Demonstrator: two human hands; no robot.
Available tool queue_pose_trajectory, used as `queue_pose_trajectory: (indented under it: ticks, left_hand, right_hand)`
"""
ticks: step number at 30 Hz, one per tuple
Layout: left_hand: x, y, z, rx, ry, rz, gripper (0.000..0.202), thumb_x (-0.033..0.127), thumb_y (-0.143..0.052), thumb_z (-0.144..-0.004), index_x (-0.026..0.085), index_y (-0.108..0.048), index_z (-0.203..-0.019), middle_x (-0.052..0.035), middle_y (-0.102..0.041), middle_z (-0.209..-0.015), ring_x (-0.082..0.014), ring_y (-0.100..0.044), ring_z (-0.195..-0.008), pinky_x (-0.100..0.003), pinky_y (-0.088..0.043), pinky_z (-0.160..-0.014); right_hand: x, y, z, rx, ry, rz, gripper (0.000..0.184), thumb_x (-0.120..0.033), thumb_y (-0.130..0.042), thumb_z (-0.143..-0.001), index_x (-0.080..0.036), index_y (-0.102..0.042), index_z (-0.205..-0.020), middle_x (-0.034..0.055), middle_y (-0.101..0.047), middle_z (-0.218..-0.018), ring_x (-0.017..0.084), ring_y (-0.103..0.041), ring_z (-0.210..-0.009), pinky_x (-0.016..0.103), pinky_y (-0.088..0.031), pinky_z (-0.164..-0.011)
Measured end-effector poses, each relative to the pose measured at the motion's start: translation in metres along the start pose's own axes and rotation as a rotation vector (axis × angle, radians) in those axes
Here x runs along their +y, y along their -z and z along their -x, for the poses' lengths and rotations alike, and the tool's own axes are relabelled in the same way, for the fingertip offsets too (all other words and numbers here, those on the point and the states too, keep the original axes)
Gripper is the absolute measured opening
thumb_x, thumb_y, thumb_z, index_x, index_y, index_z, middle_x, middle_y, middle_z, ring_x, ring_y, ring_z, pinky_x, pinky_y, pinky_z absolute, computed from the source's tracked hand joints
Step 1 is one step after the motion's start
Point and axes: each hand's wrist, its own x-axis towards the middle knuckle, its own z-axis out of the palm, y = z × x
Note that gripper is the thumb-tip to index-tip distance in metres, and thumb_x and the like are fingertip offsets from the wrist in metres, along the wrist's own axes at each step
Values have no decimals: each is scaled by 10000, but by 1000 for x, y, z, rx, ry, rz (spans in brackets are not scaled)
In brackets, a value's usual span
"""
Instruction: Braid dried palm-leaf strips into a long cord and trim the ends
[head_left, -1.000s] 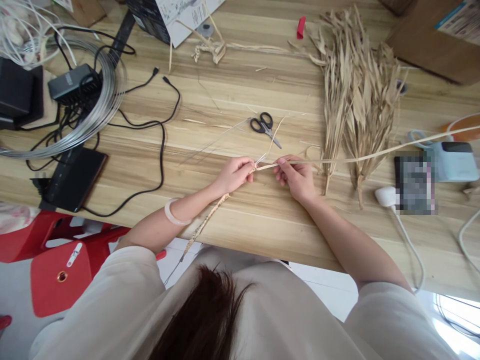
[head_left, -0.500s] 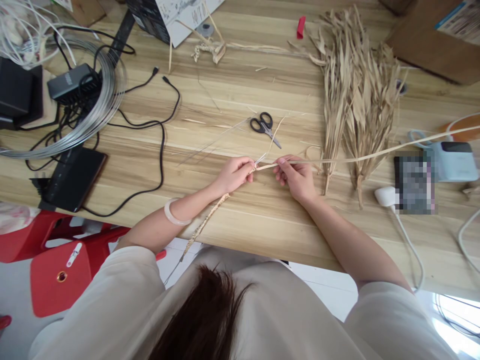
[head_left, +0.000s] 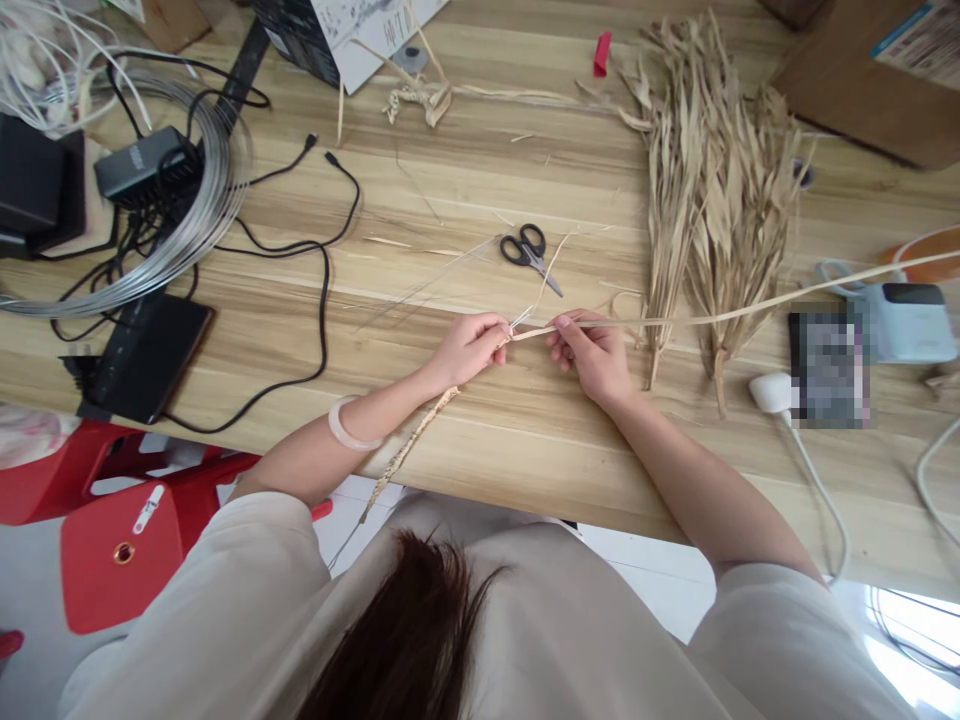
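My left hand (head_left: 471,347) pinches the top end of a plaited straw braid (head_left: 409,448), which trails down past my wrist and over the table's front edge. Just to its right, my right hand (head_left: 592,352) is closed on a long flat straw strip (head_left: 750,310) that stretches away to the right edge of the view. The two hands meet where braid and strip join, a little above the wooden table (head_left: 480,440). Thin loose strands stick up from that joint. Black-handled scissors (head_left: 529,254) lie just beyond my hands.
Bundles of dried leaves (head_left: 712,190) lie at the right rear. A coil of wire (head_left: 187,220), black cables and adapters (head_left: 146,355) fill the left. A white charger (head_left: 772,392), a blurred phone (head_left: 829,365) and boxes sit at the right. Red stools (head_left: 120,540) stand below.
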Motion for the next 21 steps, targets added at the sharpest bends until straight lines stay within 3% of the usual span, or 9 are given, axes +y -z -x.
queue_pose_trajectory:
  ticks: [21]
  left_hand:
    - [0, 1, 0, 2, -11, -8, 210, 275, -474, -851, 124, -602, -782, 28, -540, -503, -42, -418, -414, -175, -323, -447]
  right_hand:
    - [0, 0, 0, 1, 1, 17, 335, -492, -681, -748, -166, -614, -717, -21, -593, -573, 47, -485, -396, 159, -355, -319]
